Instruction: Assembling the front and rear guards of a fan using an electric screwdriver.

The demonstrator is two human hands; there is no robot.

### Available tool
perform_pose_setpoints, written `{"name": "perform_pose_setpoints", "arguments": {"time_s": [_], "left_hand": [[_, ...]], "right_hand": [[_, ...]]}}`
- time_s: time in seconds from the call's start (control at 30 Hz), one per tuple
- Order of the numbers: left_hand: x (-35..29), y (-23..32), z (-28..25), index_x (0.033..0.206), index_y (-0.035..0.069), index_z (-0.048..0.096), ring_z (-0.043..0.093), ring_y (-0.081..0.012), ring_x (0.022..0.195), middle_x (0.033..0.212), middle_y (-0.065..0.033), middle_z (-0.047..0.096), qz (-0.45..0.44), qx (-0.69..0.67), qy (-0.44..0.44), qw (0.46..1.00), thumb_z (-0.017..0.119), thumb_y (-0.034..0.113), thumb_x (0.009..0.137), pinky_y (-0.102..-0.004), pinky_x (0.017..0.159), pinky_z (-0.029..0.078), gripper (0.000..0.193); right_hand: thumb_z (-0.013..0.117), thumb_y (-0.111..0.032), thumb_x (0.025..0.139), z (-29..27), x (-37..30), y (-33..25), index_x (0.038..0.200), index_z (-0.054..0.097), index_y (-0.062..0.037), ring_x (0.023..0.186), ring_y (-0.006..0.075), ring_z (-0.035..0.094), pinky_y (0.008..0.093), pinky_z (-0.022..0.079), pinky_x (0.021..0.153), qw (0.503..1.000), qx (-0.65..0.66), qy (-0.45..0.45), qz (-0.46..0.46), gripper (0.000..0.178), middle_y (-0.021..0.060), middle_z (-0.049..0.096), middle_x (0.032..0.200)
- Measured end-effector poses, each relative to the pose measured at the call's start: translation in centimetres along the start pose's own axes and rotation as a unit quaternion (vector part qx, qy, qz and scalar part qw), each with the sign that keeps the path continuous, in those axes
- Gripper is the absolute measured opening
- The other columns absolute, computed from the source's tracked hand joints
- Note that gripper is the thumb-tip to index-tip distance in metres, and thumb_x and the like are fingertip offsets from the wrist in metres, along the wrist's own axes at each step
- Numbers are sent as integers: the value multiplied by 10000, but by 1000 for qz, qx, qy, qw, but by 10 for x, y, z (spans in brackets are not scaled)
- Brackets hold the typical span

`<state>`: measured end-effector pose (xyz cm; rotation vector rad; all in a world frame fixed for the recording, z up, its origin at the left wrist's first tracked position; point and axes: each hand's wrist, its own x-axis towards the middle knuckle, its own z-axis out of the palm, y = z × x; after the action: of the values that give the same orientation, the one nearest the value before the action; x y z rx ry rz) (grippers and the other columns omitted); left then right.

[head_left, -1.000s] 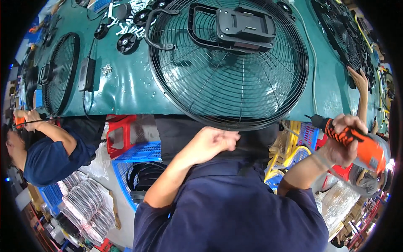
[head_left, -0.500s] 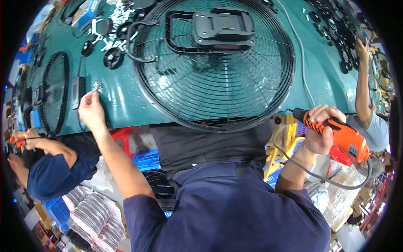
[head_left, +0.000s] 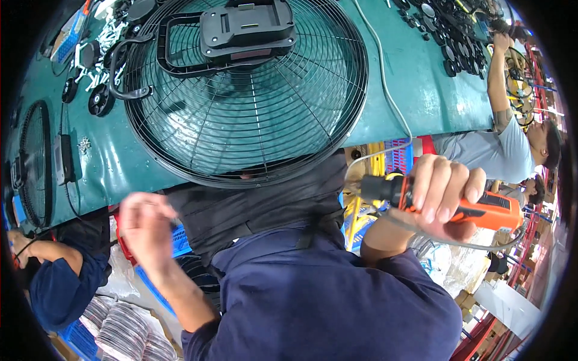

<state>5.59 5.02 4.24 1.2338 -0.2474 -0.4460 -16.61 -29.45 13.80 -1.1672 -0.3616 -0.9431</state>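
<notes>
My right hand (head_left: 442,192) is wrapped round an orange and black corded electric screwdriver (head_left: 497,212), its dark nose pointing left. My left hand (head_left: 147,225), blurred by motion, hovers off the table's front edge with its fingers drawn together; whatever they may pinch is too small to see. A small pile of screws (head_left: 84,145) lies on the green table beyond that hand. Between and beyond my hands rests a large round black wire fan grille (head_left: 253,129), carrying a black bracket-like housing (head_left: 248,30) and a curved black handle (head_left: 117,75).
White plastic parts (head_left: 105,45) and black knobs (head_left: 101,100) cover the far left of the green table (head_left: 421,102). A slim black box (head_left: 64,157) lies near the screws. Black round parts (head_left: 454,45) crowd the far right. Co-workers stand at left (head_left: 57,283) and right (head_left: 500,150).
My left hand has drawn back from the screw pile, toward me and off the table edge. My right hand has moved left with the screwdriver. The whole view has shifted and turned.
</notes>
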Motion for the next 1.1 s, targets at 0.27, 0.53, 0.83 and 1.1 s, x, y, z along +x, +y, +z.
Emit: {"name": "perform_pose_setpoints", "arguments": {"time_s": [0.27, 0.53, 0.83, 1.1], "left_hand": [[-43, -40, 104, 1022, -2, 619, 643, -144, 598, 762, -79, 663, -338, -182, -90, 919, 610, 267, 1012, -310, 544, 567, 269], [-40, -39, 103, 1046, -10, 621, 653, -168, 602, 793, -109, 683, -317, -238, -150, 906, 569, 261, 1033, -315, 571, 575, 277], [-46, -41, 110, 1112, -27, 630, 707, -192, 707, 876, -145, 711, -296, -235, -120, 918, 597, 199, 1016, -321, 637, 601, 248], [-44, -56, 108, 1067, -32, 655, 680, -161, 614, 825, -109, 709, -337, -270, -127, 893, 579, 193, 1029, -272, 599, 586, 240]], "right_hand": [[663, -336, 963, 61, -7, 63, 1160, 498, -46, 647, 139, 635, 283, 537, 554, 996, 82, -25, 16, 387, 23, 651, 833], [720, -302, 903, 65, -14, 65, 1199, 510, 12, 694, 217, 661, 354, 555, 621, 994, 101, -28, 23, 480, 91, 656, 846], [662, -373, 963, 65, -15, 66, 1148, 479, -27, 646, 147, 644, 294, 558, 572, 999, 28, -38, -12, 433, 47, 649, 831], [755, -315, 889, 60, -14, 65, 1164, 540, 12, 700, 242, 681, 386, 571, 633, 996, 55, -74, 17, 478, 115, 675, 862]]}}
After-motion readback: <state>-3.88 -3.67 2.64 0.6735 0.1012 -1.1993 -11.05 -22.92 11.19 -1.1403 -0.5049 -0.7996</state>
